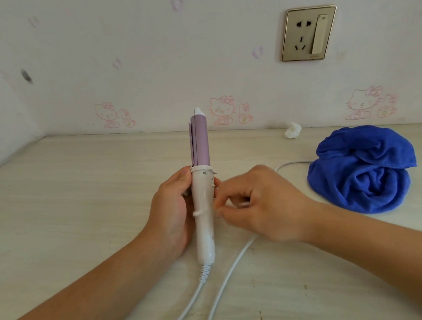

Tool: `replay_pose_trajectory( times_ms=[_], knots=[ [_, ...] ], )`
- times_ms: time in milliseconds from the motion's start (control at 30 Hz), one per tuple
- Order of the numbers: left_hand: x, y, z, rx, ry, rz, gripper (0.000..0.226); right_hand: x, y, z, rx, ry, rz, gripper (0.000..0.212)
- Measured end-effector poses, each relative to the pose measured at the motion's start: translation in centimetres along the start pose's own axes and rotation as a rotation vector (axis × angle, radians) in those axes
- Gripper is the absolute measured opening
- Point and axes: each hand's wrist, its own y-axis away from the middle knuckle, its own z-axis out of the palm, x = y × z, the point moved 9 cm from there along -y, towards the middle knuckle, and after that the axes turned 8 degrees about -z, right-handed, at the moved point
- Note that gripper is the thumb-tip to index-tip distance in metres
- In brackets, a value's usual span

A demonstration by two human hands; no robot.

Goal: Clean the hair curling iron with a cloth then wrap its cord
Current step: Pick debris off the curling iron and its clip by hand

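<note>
Your table's (66, 215) open wood fills the left of the frame up to the wall edge. The bunched cloth (358, 169) sits at right. At centre, your left hand (173, 211) grips the upright iron (202, 187). Your right hand (262, 204) pinches the cord (223, 282) just beside it.

To the left of the curling iron (204, 200), which stood upright in the left hand (171, 217) at the middle of the worktop (65, 202), open surface ran as far as the corner of the walls. On the right a heaped blue cloth (361, 169) blocked the way. The narrow gap between it and the right hand (262, 206) was crossed by the cord (226, 276). Two runs of cord trailed over the near worktop. A crumpled tissue (292, 130) lay against the back wall (193, 56).
</note>
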Motion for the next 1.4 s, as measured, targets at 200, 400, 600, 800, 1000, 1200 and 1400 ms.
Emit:
replay_pose_trajectory(
  times_ms=[200, 400, 600, 800, 1000, 1200, 1400],
  knots=[
    [-0.1, -0.1, 0.1, -0.018, -0.009, -0.007, 0.046, -0.2, 0.2, -0.6, 0.059, 0.046, -0.041, 0.011],
    [-0.3, -0.1, 0.1, -0.011, -0.006, -0.015, 0.04, 0.9, -0.4, -2.1, 0.156, 0.027, 0.008, 0.013],
    [0.0, 0.1, 0.6, -0.049, 0.046, -0.022, 0.041, 1.7, -0.6, -3.4, 0.228, 0.055, 0.048, 0.013],
    [-0.3, 0.2, 1.2, -0.128, 0.07, -0.064, 0.038, 1.2, -0.8, -3.0, 0.177, 0.049, 0.027, 0.014],
    [-0.5, 0.0, 1.0, -0.129, -0.162, -0.015, 0.047, 0.9, -0.7, -3.0, 0.181, 0.035, 0.01, 0.014],
    [-0.4, -0.1, 1.2, -0.131, -0.151, -0.009, 0.034, 0.9, -0.8, -3.2, 0.176, 0.004, -0.015, 0.015],
    [-0.8, 0.1, 1.0, -0.139, -0.115, -0.091, 0.038, 1.0, -0.5, -3.1, 0.184, -0.041, -0.018, 0.015]
  ],
)
